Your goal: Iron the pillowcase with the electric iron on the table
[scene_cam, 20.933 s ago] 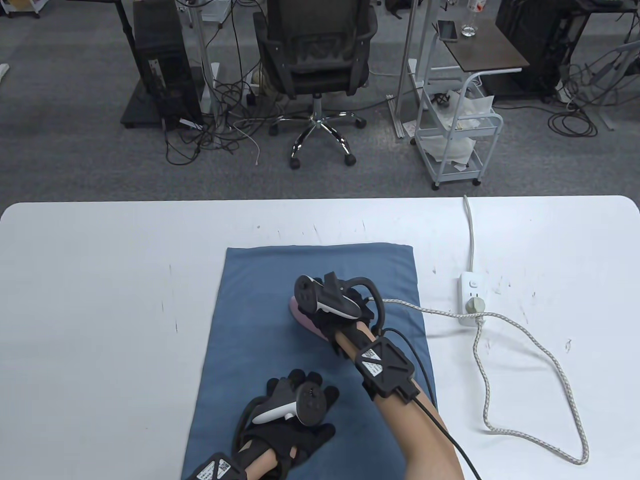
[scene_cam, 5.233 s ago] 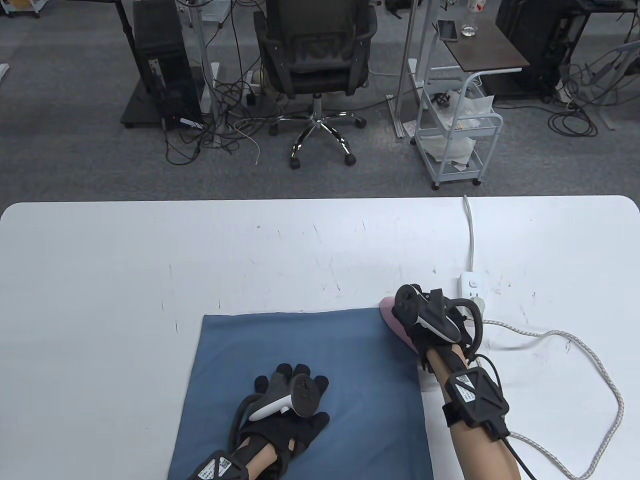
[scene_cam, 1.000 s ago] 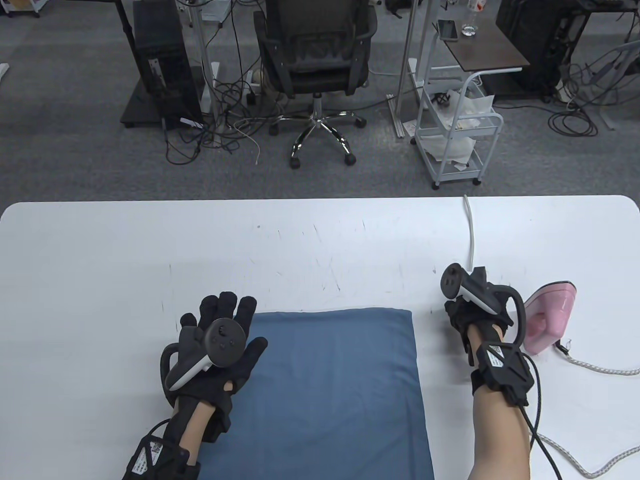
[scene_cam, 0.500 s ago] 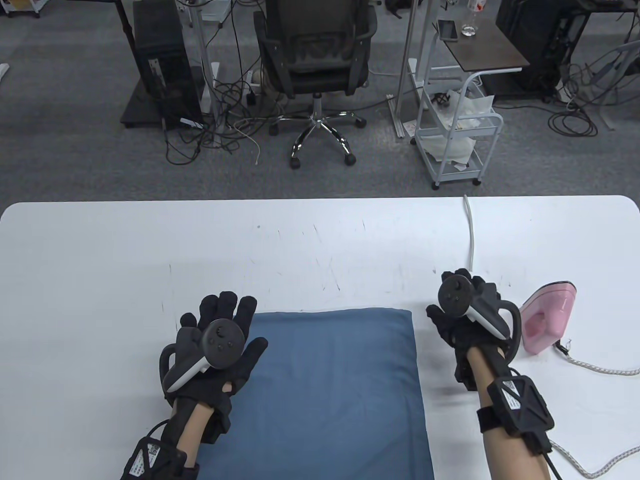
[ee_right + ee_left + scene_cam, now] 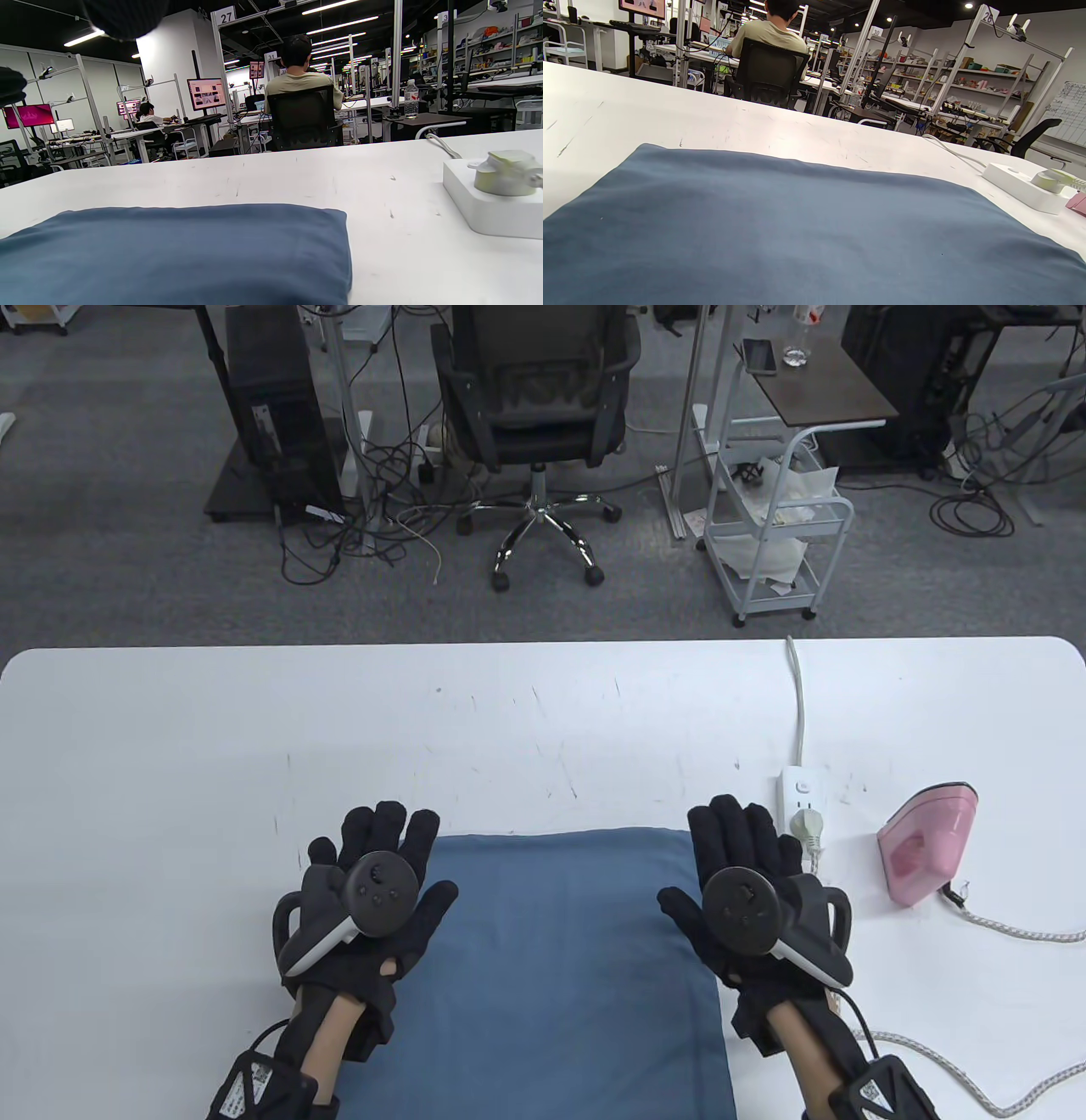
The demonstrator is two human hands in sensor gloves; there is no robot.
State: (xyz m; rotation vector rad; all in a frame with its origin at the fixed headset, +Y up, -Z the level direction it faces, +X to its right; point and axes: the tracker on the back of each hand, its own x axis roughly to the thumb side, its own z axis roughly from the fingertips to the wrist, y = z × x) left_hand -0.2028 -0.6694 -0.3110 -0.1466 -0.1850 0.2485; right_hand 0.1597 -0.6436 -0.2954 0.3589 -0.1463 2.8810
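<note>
A blue pillowcase (image 5: pixel 560 967) lies flat at the table's near middle; it also shows in the left wrist view (image 5: pixel 780 228) and the right wrist view (image 5: pixel 178 250). A pink electric iron (image 5: pixel 929 847) stands on its heel to the right, apart from both hands. My left hand (image 5: pixel 373 869) hovers with spread fingers at the pillowcase's far left corner and holds nothing. My right hand (image 5: pixel 747 874) hovers with spread fingers at the far right corner and holds nothing.
A white power strip (image 5: pixel 799 802) with the iron's plug (image 5: pixel 806 823) lies between the pillowcase and the iron; it shows in the right wrist view (image 5: pixel 492 203) too. The braided cord (image 5: pixel 1018 929) trails to the near right. The white table (image 5: pixel 254 746) stretches left and far.
My right hand has moved away from the iron, left and nearer, to the pillowcase's far right corner, with fingers spread. The iron stays upright. My left hand has barely moved.
</note>
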